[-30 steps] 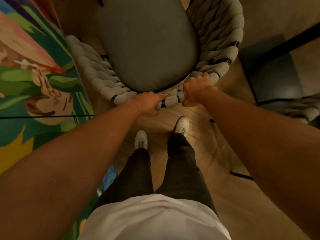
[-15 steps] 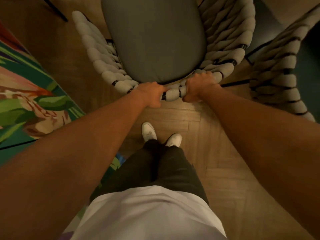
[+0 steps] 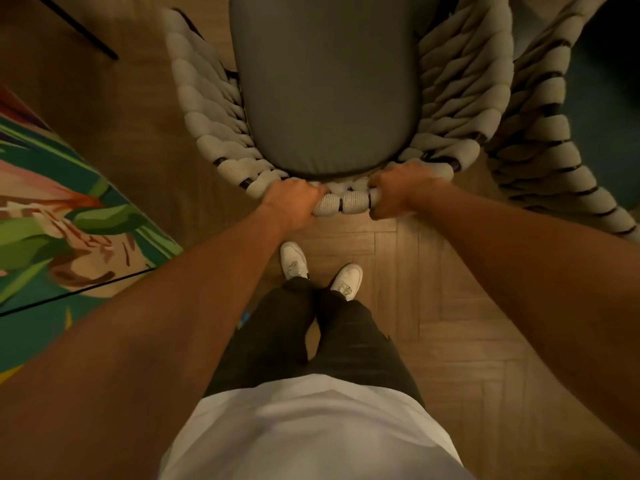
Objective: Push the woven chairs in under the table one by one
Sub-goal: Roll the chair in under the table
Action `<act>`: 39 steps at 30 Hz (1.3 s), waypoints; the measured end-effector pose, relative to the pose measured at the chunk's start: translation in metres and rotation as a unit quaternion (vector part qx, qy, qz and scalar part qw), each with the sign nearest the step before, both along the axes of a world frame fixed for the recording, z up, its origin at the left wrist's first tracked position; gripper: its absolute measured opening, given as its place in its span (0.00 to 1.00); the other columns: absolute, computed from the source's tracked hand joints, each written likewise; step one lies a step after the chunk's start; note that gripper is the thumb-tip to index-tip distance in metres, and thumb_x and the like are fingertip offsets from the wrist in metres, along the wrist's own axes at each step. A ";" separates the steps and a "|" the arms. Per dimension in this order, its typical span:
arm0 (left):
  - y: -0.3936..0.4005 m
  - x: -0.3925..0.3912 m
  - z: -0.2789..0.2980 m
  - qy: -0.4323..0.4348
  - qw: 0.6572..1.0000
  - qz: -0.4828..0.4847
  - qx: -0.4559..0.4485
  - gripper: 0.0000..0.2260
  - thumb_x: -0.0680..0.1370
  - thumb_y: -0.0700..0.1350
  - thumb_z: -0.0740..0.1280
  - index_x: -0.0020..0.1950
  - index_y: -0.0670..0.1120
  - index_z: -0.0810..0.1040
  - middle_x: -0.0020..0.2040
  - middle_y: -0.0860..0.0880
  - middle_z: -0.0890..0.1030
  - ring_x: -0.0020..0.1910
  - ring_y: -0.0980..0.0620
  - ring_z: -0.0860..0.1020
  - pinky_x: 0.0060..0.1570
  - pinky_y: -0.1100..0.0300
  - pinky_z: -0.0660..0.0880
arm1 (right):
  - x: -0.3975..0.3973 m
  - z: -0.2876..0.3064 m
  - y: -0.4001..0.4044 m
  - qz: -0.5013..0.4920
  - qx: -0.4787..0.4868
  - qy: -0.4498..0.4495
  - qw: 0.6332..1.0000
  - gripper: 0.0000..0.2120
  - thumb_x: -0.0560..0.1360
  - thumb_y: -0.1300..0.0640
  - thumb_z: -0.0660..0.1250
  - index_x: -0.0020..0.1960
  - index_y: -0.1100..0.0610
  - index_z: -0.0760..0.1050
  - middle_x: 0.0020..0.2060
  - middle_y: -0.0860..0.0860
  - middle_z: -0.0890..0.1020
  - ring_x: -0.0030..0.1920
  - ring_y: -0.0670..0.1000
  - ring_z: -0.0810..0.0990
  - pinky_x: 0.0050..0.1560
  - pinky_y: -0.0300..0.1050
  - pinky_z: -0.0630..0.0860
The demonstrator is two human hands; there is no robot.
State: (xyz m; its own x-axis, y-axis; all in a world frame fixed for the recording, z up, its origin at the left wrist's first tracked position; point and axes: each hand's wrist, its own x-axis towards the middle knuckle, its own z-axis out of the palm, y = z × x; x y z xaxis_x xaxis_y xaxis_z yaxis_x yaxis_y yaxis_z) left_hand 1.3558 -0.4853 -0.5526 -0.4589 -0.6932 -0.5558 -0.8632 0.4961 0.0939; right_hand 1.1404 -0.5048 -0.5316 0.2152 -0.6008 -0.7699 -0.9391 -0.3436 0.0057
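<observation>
A woven chair (image 3: 464,74) with thick pale rope weave and a grey seat cushion (image 3: 329,84) stands right in front of me, seen from above. My left hand (image 3: 294,206) is shut on the top rail of its backrest, left of centre. My right hand (image 3: 398,188) is shut on the same rail, right of centre, a short stretch of weave showing between the two. A second woven chair (image 3: 554,161) stands close on the right, its back almost touching the first. The table itself is out of view.
A colourful patterned rug (image 3: 69,216) lies on the left. Herringbone wood floor (image 3: 450,323) spreads under my white shoes (image 3: 294,261). A thin dark leg (image 3: 79,29) crosses the upper left corner.
The chair has shifted right and away from the rug, coming up beside the second chair. Both hands have kept their grip on the backrest rail, and my feet have stepped closer together.
</observation>
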 end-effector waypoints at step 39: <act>-0.311 0.123 -0.010 -0.054 0.934 -0.354 0.012 0.24 0.77 0.64 0.63 0.73 0.65 0.65 0.58 0.50 0.79 0.54 0.48 0.78 0.51 0.51 0.74 | 0.164 -0.007 -0.152 -0.360 -0.009 0.003 0.933 0.38 0.66 0.23 0.63 0.67 0.46 0.75 0.61 0.55 0.78 0.64 0.60 0.74 0.66 0.64 0.67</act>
